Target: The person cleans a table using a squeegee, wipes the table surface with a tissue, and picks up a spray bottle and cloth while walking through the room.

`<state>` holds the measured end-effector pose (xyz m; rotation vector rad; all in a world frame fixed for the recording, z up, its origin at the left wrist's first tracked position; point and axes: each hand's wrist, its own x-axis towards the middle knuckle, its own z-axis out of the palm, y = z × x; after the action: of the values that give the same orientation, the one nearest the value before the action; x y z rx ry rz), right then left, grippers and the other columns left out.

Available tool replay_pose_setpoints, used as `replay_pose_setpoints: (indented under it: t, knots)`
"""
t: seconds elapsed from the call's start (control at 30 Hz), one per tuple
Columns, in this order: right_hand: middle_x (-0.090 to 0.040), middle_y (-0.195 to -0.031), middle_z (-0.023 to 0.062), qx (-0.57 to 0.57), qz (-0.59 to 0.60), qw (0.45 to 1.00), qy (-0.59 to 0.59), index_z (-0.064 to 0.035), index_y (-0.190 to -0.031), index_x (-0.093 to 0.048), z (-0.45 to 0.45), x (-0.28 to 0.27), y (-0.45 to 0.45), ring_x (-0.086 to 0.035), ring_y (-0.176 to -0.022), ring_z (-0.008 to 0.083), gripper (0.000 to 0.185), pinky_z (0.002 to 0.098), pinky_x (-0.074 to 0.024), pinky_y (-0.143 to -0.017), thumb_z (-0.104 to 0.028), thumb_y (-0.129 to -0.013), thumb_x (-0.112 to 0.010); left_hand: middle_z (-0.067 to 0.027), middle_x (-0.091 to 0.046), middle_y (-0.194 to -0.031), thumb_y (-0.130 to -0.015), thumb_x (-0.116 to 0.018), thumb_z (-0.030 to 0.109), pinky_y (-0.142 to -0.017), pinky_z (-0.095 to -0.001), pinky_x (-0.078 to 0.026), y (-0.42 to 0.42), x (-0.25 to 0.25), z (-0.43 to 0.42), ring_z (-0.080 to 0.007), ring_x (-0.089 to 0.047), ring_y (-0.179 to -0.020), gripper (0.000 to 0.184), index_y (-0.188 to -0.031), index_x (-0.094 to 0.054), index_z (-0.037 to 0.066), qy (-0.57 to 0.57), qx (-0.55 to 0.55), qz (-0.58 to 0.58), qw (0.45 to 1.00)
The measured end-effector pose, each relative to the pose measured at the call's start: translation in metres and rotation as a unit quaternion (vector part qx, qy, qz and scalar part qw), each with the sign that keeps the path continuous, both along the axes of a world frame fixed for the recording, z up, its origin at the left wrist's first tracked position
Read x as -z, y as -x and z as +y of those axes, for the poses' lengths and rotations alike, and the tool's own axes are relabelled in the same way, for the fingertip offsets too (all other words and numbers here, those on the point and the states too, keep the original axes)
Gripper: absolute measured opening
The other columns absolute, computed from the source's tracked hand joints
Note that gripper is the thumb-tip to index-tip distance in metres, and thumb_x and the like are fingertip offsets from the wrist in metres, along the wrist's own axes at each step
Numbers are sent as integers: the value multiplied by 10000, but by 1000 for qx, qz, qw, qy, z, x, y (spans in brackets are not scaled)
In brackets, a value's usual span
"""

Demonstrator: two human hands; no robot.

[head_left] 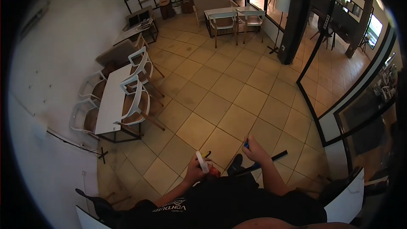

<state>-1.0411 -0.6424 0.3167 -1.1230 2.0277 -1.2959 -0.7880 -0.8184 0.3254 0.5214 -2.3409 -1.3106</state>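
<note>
Low in the head view, my left hand (196,169) is closed around a translucent white item (202,162). A small yellow and black item (206,154) sticks out at its fingers, and a red item (215,171) shows just beside the palm. To the right, my right hand (253,149) is closed on a small blue item (246,144), mostly hidden by the fingers. A long black bar (280,155) extends behind my right forearm. Between the hands, a dark shoe (237,161) stands on the tiled floor.
A long white table (111,97) with white-backed chairs (137,104) stands at the left. Farther back are another table with chairs (223,20), a guitar (164,0) and a floor lamp (282,4). A dark pillar (299,21) and glass panels line the right.
</note>
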Motion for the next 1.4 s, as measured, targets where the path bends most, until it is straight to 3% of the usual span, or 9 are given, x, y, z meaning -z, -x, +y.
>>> replay_pose_setpoints:
  t: [0.23, 0.37, 0.53, 0.73, 0.87, 1.07, 1.2, 1.3, 1.4]
  knots:
    - [-508, -904, 113, -38, -21, 999, 26, -56, -1046, -455, -50, -36, 157, -505, -752, 246, 247, 352, -448, -712, -99, -849, -598, -117, -616, -917, -803, -768, 148, -750, -322, -491, 136, -54, -49, -238, -599, -799, 221, -959, -684, 16, -68, -47, 10, 997]
    - [-509, -942, 114, -45, -22, 999, 19, -46, -1046, -464, -65, -26, 201, -511, -775, 239, 235, 348, -452, -728, -91, -857, -596, -104, -635, -876, -804, -761, 127, -732, -324, -480, 179, -40, -67, -218, -604, -763, 194, -933, -683, 6, -15, -92, 9, 996]
    - [-508, -956, 118, -38, 8, 999, 28, -35, -1047, -471, -90, 30, 219, -517, -781, 228, 218, 344, -461, -739, -106, -889, -604, -102, -638, -878, -817, -747, 125, -706, -306, -478, 208, -33, -92, -201, -604, -761, 188, -939, -674, 3, -66, -93, -17, 993]
    - [-528, -906, 103, -37, -11, 999, 18, -32, -1067, -468, -154, 17, 245, -494, -759, 196, 185, 321, -452, -730, -110, -938, -574, -81, -628, -820, -807, -761, 127, -683, -304, -486, 242, 5, -140, -203, -586, -693, 199, -931, -650, 18, -92, -114, 18, 989]
    - [-562, -966, 126, -28, -192, 980, 37, -24, -1054, -492, -226, -16, 282, -538, -827, 194, 146, 340, -464, -772, -125, -975, -561, -79, -631, -830, -804, -759, 125, -684, -298, -486, 278, 9, -192, -199, -589, -702, 197, -926, -649, 17, -143, -138, 9, 980]
    - [-572, -947, 109, 21, -128, 992, -1, -19, -1098, -510, -336, -60, 346, -514, -826, 167, 140, 316, -453, -783, -113, -994, -508, -87, -644, -862, -820, -760, 144, -711, -295, -494, 329, 13, -310, -192, -607, -746, 203, -936, -646, 23, -198, -136, 63, 969]
    - [-558, -926, 84, 23, -133, 981, 141, -27, -1111, -495, -415, -43, 405, -489, -772, 147, 151, 283, -438, -761, -115, -1003, -438, -78, -631, -848, -802, -757, 122, -701, -294, -492, 344, 20, -401, -191, -601, -732, 210, -931, -629, 17, -121, -119, 133, 977]
    - [-545, -921, 66, 0, -52, 988, 147, -14, -1213, -510, -470, -70, 416, -485, -772, 153, 257, 274, -428, -777, -104, -1001, -396, -78, -633, -877, -806, -751, 103, -712, -291, -492, 349, 9, -440, -185, -602, -754, 194, -926, -622, 21, -182, -170, 124, 960]
    - [-568, -973, 78, 46, 27, 977, 206, -17, -1350, -481, -526, -94, 406, -491, -773, 163, 370, 287, -441, -766, -83, -991, -418, -82, -639, -910, -818, -745, 98, -724, -285, -493, 347, 19, -483, -176, -604, -767, 186, -932, -618, 24, -141, -184, 161, 959]
